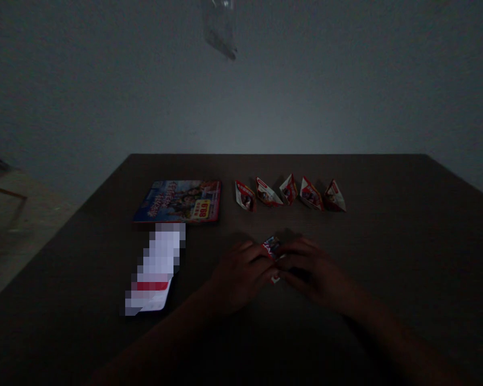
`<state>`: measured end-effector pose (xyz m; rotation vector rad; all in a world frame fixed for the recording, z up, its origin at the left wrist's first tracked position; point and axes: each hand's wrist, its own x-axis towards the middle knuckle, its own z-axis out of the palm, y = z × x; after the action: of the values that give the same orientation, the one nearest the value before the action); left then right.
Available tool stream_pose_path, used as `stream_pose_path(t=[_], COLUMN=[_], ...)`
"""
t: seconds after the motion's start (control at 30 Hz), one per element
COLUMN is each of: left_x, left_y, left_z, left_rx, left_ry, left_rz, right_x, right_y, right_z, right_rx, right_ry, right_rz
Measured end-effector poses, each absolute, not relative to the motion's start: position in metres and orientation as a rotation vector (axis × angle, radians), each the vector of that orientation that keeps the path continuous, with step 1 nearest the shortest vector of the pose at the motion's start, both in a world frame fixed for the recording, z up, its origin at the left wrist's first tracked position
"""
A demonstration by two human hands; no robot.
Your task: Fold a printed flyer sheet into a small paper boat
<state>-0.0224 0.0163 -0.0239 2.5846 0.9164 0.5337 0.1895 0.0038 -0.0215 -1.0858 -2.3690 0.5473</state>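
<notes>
The scene is very dim. My left hand [241, 273] and my right hand [309, 271] meet at the middle of a dark table [406, 241], fingers pinched together on a small folded piece of printed paper [272, 247] in red, white and blue. Most of that paper is hidden under my fingers. Behind my hands stands a row of several folded paper boats [290, 194], made of the same printed paper, side by side.
A stack of printed colourful flyers [179, 201] lies flat at the back left. A white sheet with a red band [155, 271], partly blurred out, lies nearer on the left. A plain wall rises behind the table's far edge; floor shows at the left.
</notes>
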Motion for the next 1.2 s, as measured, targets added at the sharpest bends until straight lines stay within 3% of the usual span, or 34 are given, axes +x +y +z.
stream_pose_path(t=[1.2], left_x=[-0.0252], left_y=[0.0165], left_z=[-0.0202], left_rx=[2.612], left_ry=[1.231], left_rz=[0.393], right_x=[0.1932], right_y=[0.0026], right_z=[-0.0203], right_rx=[-1.277], right_ry=[-2.389], right_rz=[0.454])
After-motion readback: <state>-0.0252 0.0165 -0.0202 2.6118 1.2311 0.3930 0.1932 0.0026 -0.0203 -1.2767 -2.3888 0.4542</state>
